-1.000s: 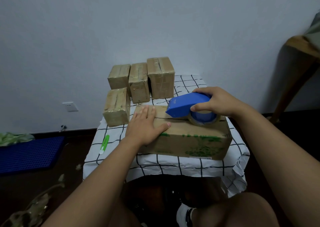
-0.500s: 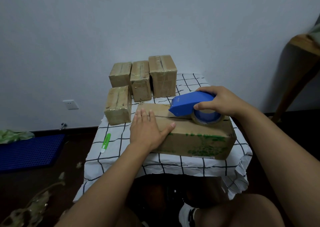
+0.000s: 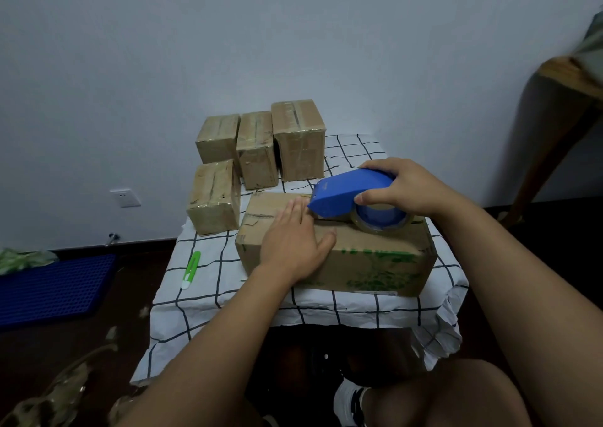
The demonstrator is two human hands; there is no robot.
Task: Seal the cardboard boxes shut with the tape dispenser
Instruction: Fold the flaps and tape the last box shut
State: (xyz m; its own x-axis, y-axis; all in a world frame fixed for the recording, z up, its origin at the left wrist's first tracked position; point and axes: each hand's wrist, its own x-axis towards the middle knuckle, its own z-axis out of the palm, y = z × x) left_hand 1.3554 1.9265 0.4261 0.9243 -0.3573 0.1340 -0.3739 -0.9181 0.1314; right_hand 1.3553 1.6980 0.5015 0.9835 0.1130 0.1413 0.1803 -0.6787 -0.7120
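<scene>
The large cardboard box (image 3: 336, 247) lies on its long side at the front of the table (image 3: 326, 309), which is covered with a white cloth with a dark check pattern. The box is plain brown with green printing on the side that faces the person, and its top flaps are closed, so that a dark seam runs along the middle of the top; the left end of the top looks a little torn and creased. The blue tape dispenser (image 3: 354, 195) rests on this seam, toward the right half of the box, with its nose pointing left and the clear roll of tape touching the cardboard. The right hand (image 3: 408, 188) has a closed grip around the dispenser, fingers over its back and the thumb on its side. The left hand (image 3: 293, 244) is open and flat on the top of the box, just beside the nose of the dispenser, and it holds nothing; it only presses the flaps down. I judge that the step in hand is the taping of the top seam of this box, and I cannot tell how much tape is already stuck. The next move probably calls for steady pressure and a straight pull along the seam, with the left hand kept out of the path. Behind, near the wall, four smaller cardboard boxes (image 3: 257, 149) stand together, shiny with tape. A green utility knife (image 3: 191, 269) lies on the cloth to the left.
</scene>
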